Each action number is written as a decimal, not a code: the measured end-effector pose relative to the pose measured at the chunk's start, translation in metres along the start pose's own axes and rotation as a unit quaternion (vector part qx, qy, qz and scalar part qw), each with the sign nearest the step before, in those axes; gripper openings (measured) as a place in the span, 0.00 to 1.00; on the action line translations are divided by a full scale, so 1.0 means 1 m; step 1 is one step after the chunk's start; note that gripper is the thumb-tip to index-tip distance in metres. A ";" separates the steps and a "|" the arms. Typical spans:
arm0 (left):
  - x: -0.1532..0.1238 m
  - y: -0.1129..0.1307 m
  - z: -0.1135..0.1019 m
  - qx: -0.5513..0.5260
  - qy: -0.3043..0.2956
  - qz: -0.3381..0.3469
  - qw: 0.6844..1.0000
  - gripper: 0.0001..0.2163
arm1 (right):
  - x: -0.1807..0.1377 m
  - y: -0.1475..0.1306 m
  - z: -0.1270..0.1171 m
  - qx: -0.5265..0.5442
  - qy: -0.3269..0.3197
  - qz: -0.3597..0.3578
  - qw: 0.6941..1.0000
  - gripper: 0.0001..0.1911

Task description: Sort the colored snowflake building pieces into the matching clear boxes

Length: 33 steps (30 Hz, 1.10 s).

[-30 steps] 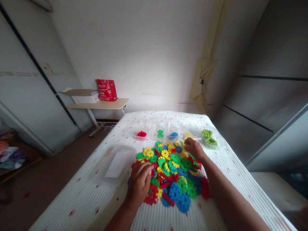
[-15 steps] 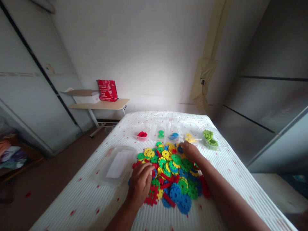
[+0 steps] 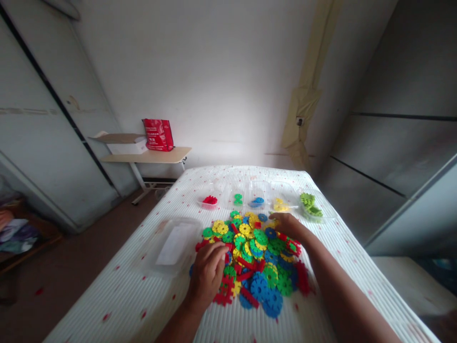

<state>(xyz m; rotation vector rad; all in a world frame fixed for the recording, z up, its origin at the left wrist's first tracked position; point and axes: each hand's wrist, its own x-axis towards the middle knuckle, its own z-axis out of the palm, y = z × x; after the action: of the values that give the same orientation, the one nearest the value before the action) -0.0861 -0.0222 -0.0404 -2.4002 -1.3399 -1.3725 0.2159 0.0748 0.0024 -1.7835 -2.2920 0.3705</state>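
Note:
A spread pile of plastic snowflake discs and notched building pieces in red, yellow, green and blue lies before me. My left hand rests on its left side, fingers curled close together near a red piece; whatever they hold is hidden. At the pile's far right, my right hand reaches in with fingers stretched out to the left, over some yellow discs. Just beyond it stands a clear box with yellow pieces. Beside that are boxes with blue pieces, green pieces and red pieces.
Light green pieces sit in a clear tub at the right. A clear plastic lid or tray with white paper lies left of the pile. A side table against the wall bears a red bag and a box.
My right hand has shifted slightly right from beside the yellow box, and its fingers have straightened. A blue disc near its fingertips now shows. My left hand stays in place.

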 end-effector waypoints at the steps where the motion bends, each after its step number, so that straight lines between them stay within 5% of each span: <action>1: 0.000 0.000 0.000 0.001 -0.001 -0.001 1.000 0.12 | 0.000 0.001 0.001 0.018 -0.006 -0.007 1.000 0.24; 13: -0.001 0.000 0.001 0.001 -0.002 -0.006 1.000 0.12 | 0.003 0.005 -0.008 0.044 -0.073 -0.010 0.996 0.22; 28: -0.001 -0.001 0.001 0.002 0.001 -0.002 1.000 0.12 | -0.008 -0.002 -0.022 -0.006 0.035 0.027 0.999 0.04; 33: -0.001 -0.001 0.001 0.005 -0.005 -0.003 1.000 0.12 | 0.003 0.002 -0.052 -0.031 0.155 0.085 0.984 0.05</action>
<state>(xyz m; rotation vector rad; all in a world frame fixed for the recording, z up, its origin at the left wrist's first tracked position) -0.0863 -0.0222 -0.0424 -2.4015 -1.3544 -1.3531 0.2334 0.0816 0.0513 -1.9173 -1.9662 0.0421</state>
